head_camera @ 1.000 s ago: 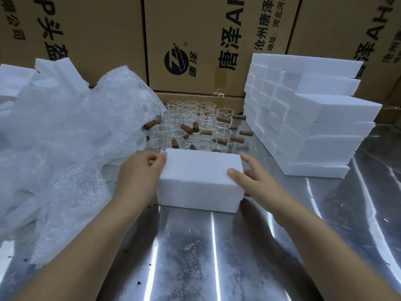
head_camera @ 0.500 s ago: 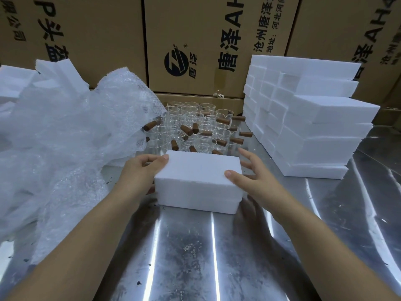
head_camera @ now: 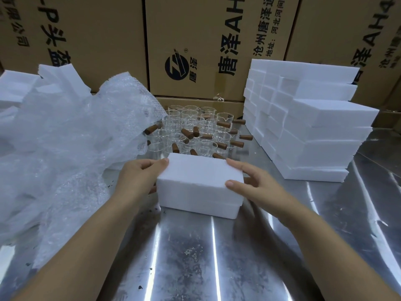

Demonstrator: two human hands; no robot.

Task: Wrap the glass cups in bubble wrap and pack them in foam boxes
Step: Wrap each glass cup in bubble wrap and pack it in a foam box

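Head view: gripping foam box (head_camera: 195, 183) with left hand (head_camera: 138, 179) at 9 o'clock end, right hand (head_camera: 251, 181) at 3 o'clock; likely light, rigid, dentable, so hold flat ends, squeeze gently.

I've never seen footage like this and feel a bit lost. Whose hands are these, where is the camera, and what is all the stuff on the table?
There is no machine here. A person works with two bare hands, and the picture comes from a camera worn on their head, looking forward and down. The left hand and right hand grip a white foam box by its two ends as it sits on a shiny metal table. Behind it stand glass cups with brown handles. A heap of bubble wrap lies to the left, a stack of foam boxes stands to the right, and cardboard cartons line the back.
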